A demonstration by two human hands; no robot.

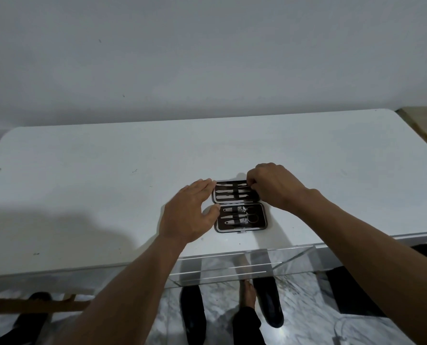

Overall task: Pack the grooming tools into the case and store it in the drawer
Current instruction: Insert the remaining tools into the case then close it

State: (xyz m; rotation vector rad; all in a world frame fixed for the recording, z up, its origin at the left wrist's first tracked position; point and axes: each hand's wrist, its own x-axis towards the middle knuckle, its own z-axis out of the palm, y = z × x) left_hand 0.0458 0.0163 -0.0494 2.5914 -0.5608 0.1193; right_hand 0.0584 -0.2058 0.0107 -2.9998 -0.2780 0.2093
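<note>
**Seating a tool in the case**

Head view: near the surface's (108, 183) front edge, your left hand (190, 212), grip apart, braces the open case (240, 226). Your right hand's (274, 188) grip pinches a slim tool (242, 191); slide it flat under the strap.

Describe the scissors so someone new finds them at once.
On the white table lies an open black case. The scissors sit in its near half, at the right end. They alone have two ring handles.
</note>
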